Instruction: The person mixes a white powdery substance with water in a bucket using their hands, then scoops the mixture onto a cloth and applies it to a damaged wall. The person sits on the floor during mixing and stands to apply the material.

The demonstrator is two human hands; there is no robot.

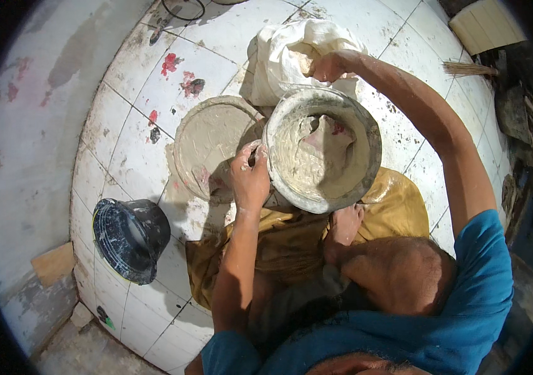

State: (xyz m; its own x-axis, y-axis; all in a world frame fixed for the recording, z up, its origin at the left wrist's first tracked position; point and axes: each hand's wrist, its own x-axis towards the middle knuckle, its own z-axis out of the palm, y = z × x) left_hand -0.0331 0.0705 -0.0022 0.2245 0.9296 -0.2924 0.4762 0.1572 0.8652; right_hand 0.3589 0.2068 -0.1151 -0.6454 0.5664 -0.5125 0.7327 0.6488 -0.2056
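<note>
My left hand point(249, 172) grips the left side of a grey, plaster-coated bucket point(371, 153), whose open top shows wet beige paste and a crumpled, red-stained piece of material inside. My right hand point(332, 65) is curled at the mouth of a white woven sack point(273, 62) with pale material in it, beyond the bucket; what the fingers hold is hidden. Left of the bucket, a wide round shallow container point(204, 144) of beige paste lies on the tiled floor. A mustard cloth point(391, 206) lies beneath the bucket, around my bare foot.
A dark blue-black bucket point(126, 240) lies tipped at the lower left, near a wooden board point(52, 262) by the stained wall point(35, 156). At the right are a bundle of twigs point(467, 69), a cream panel point(485, 28) and dark debris. A black cord point(182, 12) loops at the top.
</note>
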